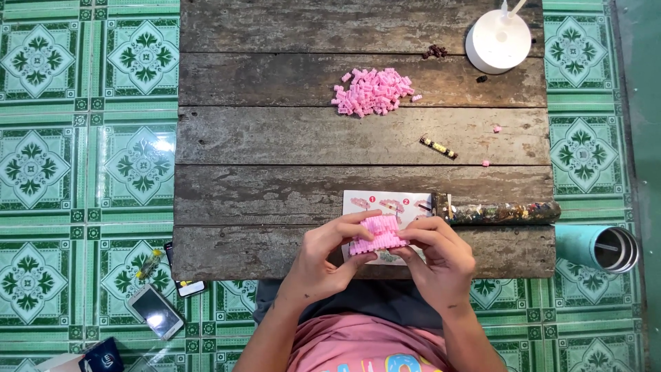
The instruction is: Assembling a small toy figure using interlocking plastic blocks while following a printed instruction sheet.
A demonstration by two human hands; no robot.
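Both of my hands hold a small pink block assembly [376,235] just above the near edge of a weathered wooden table [275,138]. My left hand [322,258] grips its left side with thumb and fingers. My right hand [441,258] pinches its right side. Under the assembly lies a white instruction sheet [361,201] with small pictures. A heap of loose pink blocks [373,90] sits farther back on the table, out of reach of both hands.
A white round container [498,40], a long tube of mixed small pieces [506,212], a short dark strip [438,147] and stray pink blocks lie on the table. A teal cup [597,247] rests at the right. Two phones [157,311] lie on the green tiled floor.
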